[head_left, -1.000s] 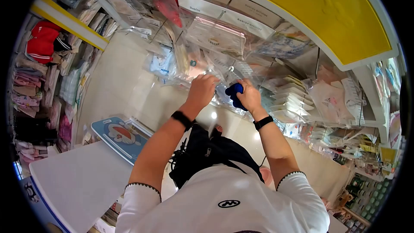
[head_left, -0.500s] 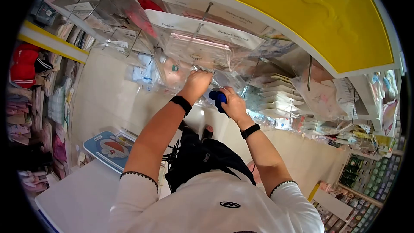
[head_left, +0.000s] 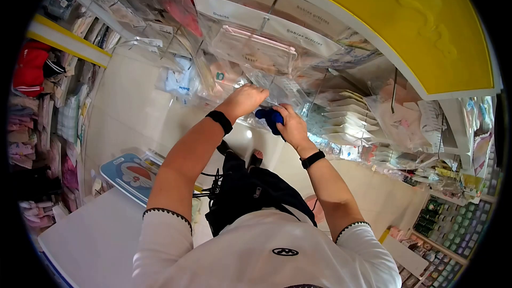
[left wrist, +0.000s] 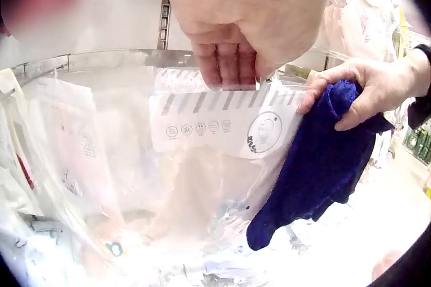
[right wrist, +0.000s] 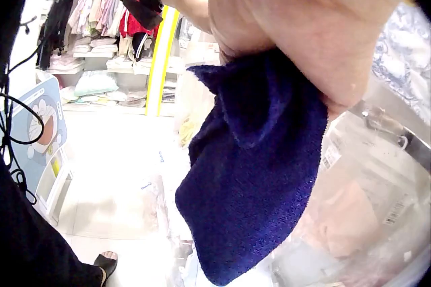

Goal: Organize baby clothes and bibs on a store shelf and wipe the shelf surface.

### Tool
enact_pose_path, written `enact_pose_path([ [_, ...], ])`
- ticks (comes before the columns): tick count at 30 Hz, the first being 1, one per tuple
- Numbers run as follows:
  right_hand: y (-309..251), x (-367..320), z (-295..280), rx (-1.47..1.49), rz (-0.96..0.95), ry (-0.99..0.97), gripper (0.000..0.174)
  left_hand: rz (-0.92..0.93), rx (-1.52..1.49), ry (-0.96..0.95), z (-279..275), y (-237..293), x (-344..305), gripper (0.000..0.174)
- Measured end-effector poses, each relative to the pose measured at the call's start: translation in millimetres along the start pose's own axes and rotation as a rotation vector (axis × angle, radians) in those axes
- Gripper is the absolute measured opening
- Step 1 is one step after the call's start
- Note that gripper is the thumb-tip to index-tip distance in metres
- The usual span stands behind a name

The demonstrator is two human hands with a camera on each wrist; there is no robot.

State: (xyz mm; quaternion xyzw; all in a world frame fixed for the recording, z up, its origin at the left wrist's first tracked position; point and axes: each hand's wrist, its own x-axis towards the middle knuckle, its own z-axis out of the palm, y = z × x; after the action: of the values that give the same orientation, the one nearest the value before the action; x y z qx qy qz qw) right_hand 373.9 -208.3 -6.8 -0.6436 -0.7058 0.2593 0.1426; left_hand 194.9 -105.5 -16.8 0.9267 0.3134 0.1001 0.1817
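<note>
Fingers clamped on the cloth [head_left: 271, 120], bent at a packet [left wrist: 214, 156]

Head view: the right hand [head_left: 292, 127] grips the cloth near the hanging stock, its fingers curled round one end. The left hand [head_left: 244, 100] is just to its left, fingers bent. Hooks [head_left: 395, 93] jut out to the right of both; a sideways pull could snag plastic on one.

Left wrist view: the left fingers lie together, curled at the packet's top edge, and seem to pinch it; the thumb's hold is hidden. The right fingertips seem to touch the packet's right corner while gripping the cloth. That double duty is the weak point: closing harder on the plastic could loosen the cloth, and uneven pulling could tear the film.

Right wrist view: the cloth hangs long and loose below the right hand, over pale floor [right wrist: 121, 186] and beside clear bags [right wrist: 357, 179] on the right. Should the grip slacken, it would probably drop there; its free end might also catch the bags. Cords [right wrist: 10, 129] hang near a blue board [right wrist: 54, 109] on the left, so a step that way could hook them.
</note>
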Motion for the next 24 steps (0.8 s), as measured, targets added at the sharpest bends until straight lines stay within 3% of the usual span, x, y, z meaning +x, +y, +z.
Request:
enact_pose_path([
  [4,-2.3,-4.3,-7.4,0.033,-0.074,0.031,0.043,0.091,0.027,0.069,-2.3,1.4,-9.9,0.007],
  [7,1.8,-9.8,-8.8,0.073,-0.098,0.004,0.042,0.121,0.061,-0.054,-4.6,5.8,-21.4,0.007],
  [10,1.1,-16.7,-16.1,0.122,-0.092,-0.064,0.042,0.061,-0.043,-0.058,-1.2,15.7,-36.3,0.009],
  [14,-8.6,-29.8,-28.4,0.129,-0.146,-0.043,0.039,-0.145,-0.351,0.021,-8.6,45.6,-63.0,0.020],
  [15,-11.5,-33.6,-32.8,0.129,-0.162,-0.036,0.038,-0.273,-0.468,-0.090,-27.5,62.5,-66.8,0.023],
  [17,-21.4,-39.5,-40.8,0.129,-0.216,-0.054,0.037,-0.237,-0.439,0.077,-16.9,71.8,-82.6,0.022],
  [24,-49.7,-40.9,-38.7,0.174,-0.518,-0.136,0.035,-0.600,-0.575,0.222,-55.7,116.1,-134.5,0.018],
])
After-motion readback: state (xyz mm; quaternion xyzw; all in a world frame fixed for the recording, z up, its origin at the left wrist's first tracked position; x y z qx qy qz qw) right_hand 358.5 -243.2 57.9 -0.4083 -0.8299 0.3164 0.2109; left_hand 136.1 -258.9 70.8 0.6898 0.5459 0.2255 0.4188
